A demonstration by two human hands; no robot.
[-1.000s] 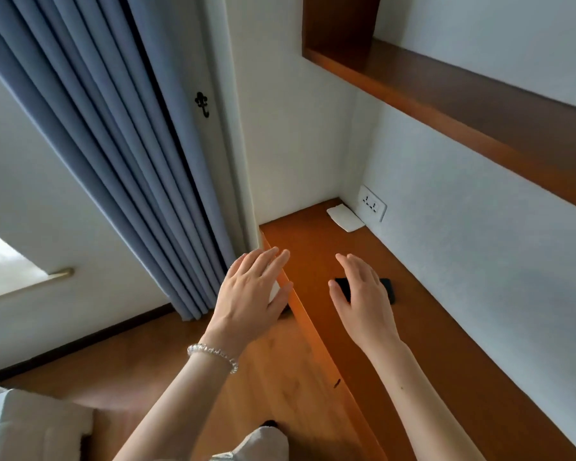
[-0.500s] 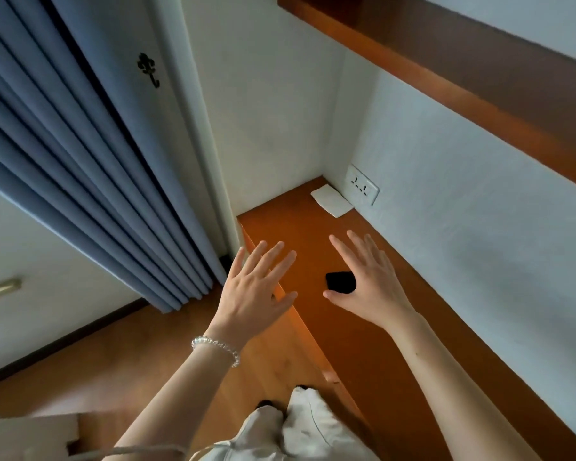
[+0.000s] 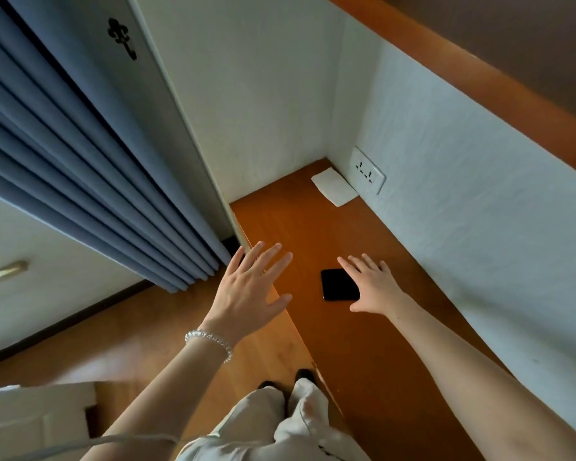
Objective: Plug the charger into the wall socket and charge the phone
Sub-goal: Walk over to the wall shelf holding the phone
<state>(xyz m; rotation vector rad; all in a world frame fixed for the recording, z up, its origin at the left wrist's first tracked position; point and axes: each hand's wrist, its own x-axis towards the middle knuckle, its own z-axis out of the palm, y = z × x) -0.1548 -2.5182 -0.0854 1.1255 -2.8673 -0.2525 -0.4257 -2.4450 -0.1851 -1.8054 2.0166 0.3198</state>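
A black phone (image 3: pixel 338 284) lies flat on the brown wooden counter (image 3: pixel 363 344). My right hand (image 3: pixel 373 286) hovers just right of it with fingers spread, holding nothing. My left hand (image 3: pixel 250 291), a bead bracelet at its wrist, is spread open over the counter's left edge. A white double wall socket (image 3: pixel 368 170) sits low on the right wall near the corner. I see no charger; a flat white rectangle (image 3: pixel 334 188) lies on the counter below the socket, and I cannot tell what it is.
Blue curtains (image 3: pixel 90 181) hang at the left beside a white door frame with a black hook (image 3: pixel 123 38). A wooden shelf (image 3: pixel 499 71) runs overhead along the right wall. White furniture (image 3: pixel 30 424) and a pale cable (image 3: pixel 90 442) lie at the bottom left.
The view has moved closer to the counter and tilted down. My right hand has slid off to the right of the phone, uncovering it. Both hands stay spread and hold nothing.
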